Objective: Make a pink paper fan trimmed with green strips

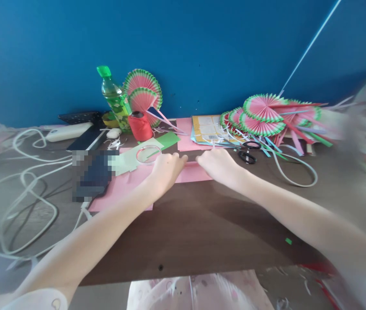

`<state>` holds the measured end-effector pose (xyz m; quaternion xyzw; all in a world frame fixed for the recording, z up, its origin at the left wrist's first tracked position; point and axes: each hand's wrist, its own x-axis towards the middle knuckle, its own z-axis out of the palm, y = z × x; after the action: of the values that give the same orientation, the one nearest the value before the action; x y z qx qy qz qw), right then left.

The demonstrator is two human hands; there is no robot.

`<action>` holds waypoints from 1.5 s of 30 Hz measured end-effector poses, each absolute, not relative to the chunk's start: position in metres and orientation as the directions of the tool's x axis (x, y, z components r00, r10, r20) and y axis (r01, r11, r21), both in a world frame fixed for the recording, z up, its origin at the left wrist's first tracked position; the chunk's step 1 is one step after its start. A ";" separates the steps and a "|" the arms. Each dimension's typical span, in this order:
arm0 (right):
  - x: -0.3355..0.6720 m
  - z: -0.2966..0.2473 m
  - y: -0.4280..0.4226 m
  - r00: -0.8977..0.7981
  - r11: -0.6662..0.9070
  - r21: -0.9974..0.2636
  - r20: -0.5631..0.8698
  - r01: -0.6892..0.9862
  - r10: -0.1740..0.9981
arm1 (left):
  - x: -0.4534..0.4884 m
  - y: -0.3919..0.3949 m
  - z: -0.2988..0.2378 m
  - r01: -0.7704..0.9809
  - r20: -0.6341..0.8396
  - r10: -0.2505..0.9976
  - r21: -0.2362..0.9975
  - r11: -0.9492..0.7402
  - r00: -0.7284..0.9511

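My left hand (169, 169) and my right hand (219, 165) are close together over the middle of the desk, fingers curled and closed. Between them stretches a piece of pink paper (193, 174), its far edge looking folded over; each hand grips one end of it. My fingertips are partly hidden behind my knuckles. Around my left wrist area sits a clear reddish ring or bangle (148, 154). Beside my left hand lie more pink paper (123, 189) and pale green paper (128, 160). Black-handled scissors (247, 157) rest just right of my right hand.
At the back left stand a green-capped bottle (116, 97), a red spool (140, 126) and pleated watermelon fans (142, 86). More fans (263, 116) pile up at the back right. A phone-like dark object (94, 176) and white cables (28, 206) lie left.
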<state>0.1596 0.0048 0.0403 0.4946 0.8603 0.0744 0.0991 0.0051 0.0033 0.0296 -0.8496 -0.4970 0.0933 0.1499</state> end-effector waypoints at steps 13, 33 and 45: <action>0.189 0.042 0.028 -0.521 0.509 -0.121 -0.098 0.852 0.848 | -0.017 0.031 0.034 0.873 -0.123 0.867 0.137 -0.468 0.483; 0.196 0.041 0.037 -0.613 0.543 -0.345 -0.135 0.765 0.778 | -0.019 0.032 0.050 0.818 -0.346 0.756 0.391 -0.422 0.556; 0.208 0.051 0.048 -0.658 0.447 -0.623 -0.149 0.642 0.738 | -0.023 0.036 0.055 0.757 -0.152 0.813 0.491 -0.432 0.562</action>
<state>0.2078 0.0478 0.0510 0.4071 0.8475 -0.3330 -0.0719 -0.0230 0.0360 0.0554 -0.8443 -0.4648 -0.0537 -0.2612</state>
